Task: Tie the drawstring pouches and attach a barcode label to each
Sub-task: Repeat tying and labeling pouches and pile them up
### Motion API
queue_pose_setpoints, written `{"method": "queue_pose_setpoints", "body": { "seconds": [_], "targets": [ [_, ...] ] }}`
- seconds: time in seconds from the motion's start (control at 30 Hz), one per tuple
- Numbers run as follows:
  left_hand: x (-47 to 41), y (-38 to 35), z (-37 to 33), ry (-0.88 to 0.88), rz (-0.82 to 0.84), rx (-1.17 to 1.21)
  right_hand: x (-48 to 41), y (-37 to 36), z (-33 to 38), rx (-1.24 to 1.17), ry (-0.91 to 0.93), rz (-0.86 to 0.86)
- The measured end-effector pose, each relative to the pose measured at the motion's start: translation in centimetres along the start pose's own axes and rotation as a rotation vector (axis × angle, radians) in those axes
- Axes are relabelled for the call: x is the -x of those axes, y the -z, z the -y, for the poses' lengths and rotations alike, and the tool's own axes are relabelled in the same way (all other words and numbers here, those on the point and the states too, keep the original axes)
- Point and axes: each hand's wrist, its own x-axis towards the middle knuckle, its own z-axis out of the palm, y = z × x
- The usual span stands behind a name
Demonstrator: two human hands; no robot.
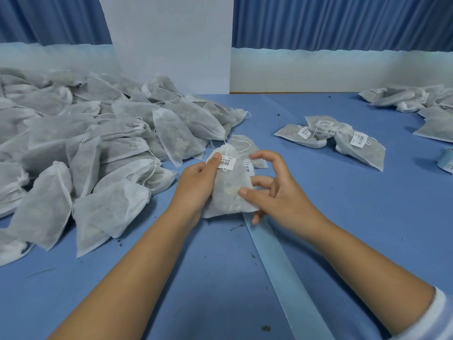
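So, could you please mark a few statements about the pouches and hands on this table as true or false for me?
1. The held pouch carries a barcode label. True.
2. The left hand grips that pouch, thumb by the label. True.
3. The big pile of pouches lies on the person's right. False: it lies on the left.
4. The three pouches beyond the right hand are unlabelled. False: each shows a white label.

barcode label (pixel 226 163) on pouch (pixel 229 192), characters too blurred
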Motion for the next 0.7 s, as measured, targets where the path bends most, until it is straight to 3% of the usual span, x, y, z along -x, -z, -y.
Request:
{"method": "queue_pose_setpoints", "body": {
  "seconds": [0.2, 0.3, 0.4, 0.5, 0.7],
  "targets": [
    [-0.4, 0.8, -0.8, 0.062, 0.053, 0.134, -0.3, 0.8, 0.2, -0.014, -0.014, -0.176],
    [-0.9, 1.0, -1.1, 0.107, -0.006, 0.181, -0.9, 1.4, 0.5, -0.239, 0.107, -0.403],
    [-1.1, 1.1, -1.0, 0.098, -0.031, 0.177, -0.9, 2.0, 0.9, -0.419, 0.104, -0.451],
    [-1.2, 1.6, -0.2, -0.091, -0.097, -0.091, -0.7, 1.7, 0.3, -0.25, 0.024, -0.376],
    [-0.6, 2.8, 0.0, -0.512, -0.343, -0.755, -0.6, 0.8, -0.2, 0.078, 0.055, -0.274]
  ]
}}
